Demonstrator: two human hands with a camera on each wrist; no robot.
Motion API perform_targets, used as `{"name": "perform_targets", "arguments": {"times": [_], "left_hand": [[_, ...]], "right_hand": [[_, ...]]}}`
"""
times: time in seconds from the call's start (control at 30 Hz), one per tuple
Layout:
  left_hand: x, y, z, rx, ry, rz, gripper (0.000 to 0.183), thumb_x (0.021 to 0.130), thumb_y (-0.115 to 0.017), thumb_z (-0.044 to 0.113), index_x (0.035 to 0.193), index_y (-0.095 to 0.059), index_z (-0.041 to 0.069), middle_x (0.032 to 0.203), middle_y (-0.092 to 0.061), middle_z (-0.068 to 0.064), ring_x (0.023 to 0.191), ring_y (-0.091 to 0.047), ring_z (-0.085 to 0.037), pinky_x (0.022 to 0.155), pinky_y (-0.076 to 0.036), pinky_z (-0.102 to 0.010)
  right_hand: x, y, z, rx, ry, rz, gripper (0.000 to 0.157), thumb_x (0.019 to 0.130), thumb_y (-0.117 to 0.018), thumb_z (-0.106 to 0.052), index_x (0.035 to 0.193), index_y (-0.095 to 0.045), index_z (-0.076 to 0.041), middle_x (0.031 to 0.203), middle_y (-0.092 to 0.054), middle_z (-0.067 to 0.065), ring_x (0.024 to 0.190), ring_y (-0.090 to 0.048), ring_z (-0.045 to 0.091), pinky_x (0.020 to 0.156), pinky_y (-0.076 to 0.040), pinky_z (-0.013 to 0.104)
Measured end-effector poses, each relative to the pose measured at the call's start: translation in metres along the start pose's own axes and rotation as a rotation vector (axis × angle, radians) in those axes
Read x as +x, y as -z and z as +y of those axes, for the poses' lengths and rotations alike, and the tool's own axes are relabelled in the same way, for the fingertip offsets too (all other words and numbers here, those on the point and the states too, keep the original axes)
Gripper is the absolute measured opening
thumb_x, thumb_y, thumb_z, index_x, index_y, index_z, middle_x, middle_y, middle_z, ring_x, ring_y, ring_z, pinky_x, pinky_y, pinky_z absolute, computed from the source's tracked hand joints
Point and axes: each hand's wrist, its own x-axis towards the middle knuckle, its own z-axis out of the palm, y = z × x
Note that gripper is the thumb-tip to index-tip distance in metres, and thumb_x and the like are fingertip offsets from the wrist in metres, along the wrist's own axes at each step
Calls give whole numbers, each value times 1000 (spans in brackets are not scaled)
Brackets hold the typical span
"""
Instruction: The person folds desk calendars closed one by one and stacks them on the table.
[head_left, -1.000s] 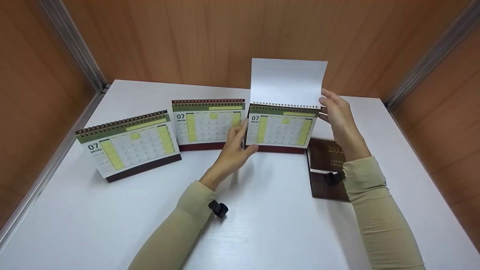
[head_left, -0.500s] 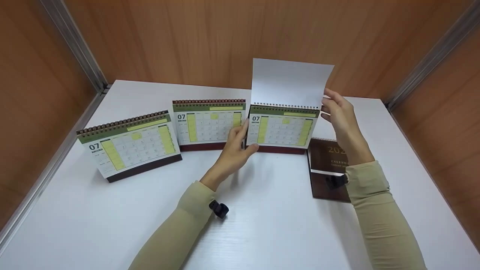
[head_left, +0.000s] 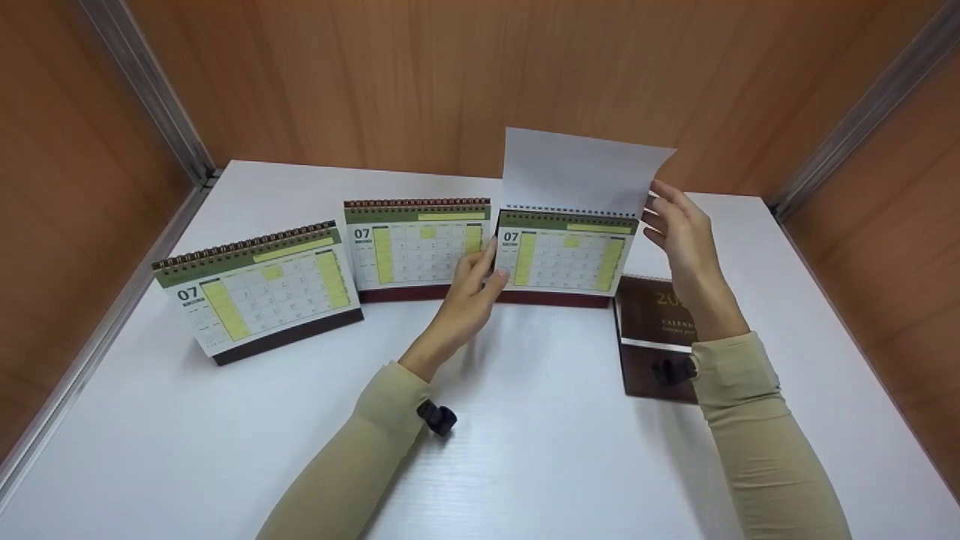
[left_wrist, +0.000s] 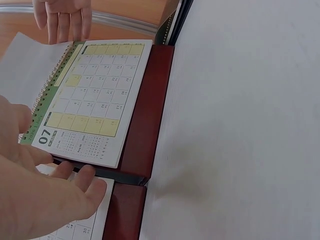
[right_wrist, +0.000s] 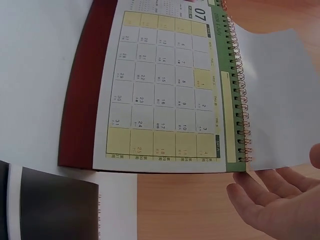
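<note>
Three desk calendars stand on the table, each showing a July page. At the lower left edge of the right-hand calendar [head_left: 562, 259] is my left hand [head_left: 469, 296], its fingers relaxed and its thumb by the front. The middle calendar [head_left: 409, 255] is partly covered by that hand. The turned-up white page [head_left: 585, 169] rises above the right-hand calendar's spiral binding [right_wrist: 235, 75]. By that calendar's upper right corner my right hand [head_left: 686, 240] has its fingertips along the page's side, loosely bent, not gripping. The left calendar [head_left: 259, 292] stands angled.
A closed brown calendar [head_left: 649, 322] lies on the right, partly under my right forearm. The white table [head_left: 525, 435] ends at wooden panels [head_left: 420, 82] behind and at both sides, with metal corner strips [head_left: 150, 97].
The white page has tipped backward, its top edge lower and its right corner further right. My right hand has shifted slightly right. My left thumb has lifted from the calendar's lower front.
</note>
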Motion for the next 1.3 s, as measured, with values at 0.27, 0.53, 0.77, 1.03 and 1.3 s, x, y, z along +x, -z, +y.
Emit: {"name": "perform_targets", "arguments": {"times": [0.27,0.53,0.77,1.03,1.3], "left_hand": [[2,0,2,-28,27,25,60,116,-36,39,171,-20,23,163,-30,-13,155,-31,-32,129,-22,-52],[0,0,3,-64,59,28,60,115,-31,48,171,-21,29,164,-31,-10,155,-31,-31,128,-22,-54],[0,0,3,-99,78,54,58,114,-32,47,170,-27,31,162,-34,-8,153,-33,-28,128,-24,-53],[0,-1,2,-118,82,57,56,114,-31,46,169,-29,32,162,-35,-9,153,-33,-28,128,-23,-54],[1,0,2,-133,102,76,58,114,-31,50,168,-33,29,161,-37,-9,152,-35,-28,128,-23,-52]], "right_hand": [[-4,-1,7,76,50,-15,55,117,-25,-29,165,-34,-6,165,-43,17,154,-40,31,129,-27,49],[-13,-5,13,139,73,14,56,117,-22,-31,166,-33,-5,167,-41,16,155,-38,32,129,-27,48],[-19,-9,22,193,80,34,56,117,-23,-34,166,-34,-8,168,-40,15,156,-38,32,130,-27,47],[-24,-9,32,256,95,44,54,117,-26,-36,157,-51,-9,163,-49,10,153,-43,32,127,-32,47],[-22,-6,45,252,196,-6,53,117,-25,-35,149,-60,-11,152,-61,5,148,-49,28,126,-32,54]]}}
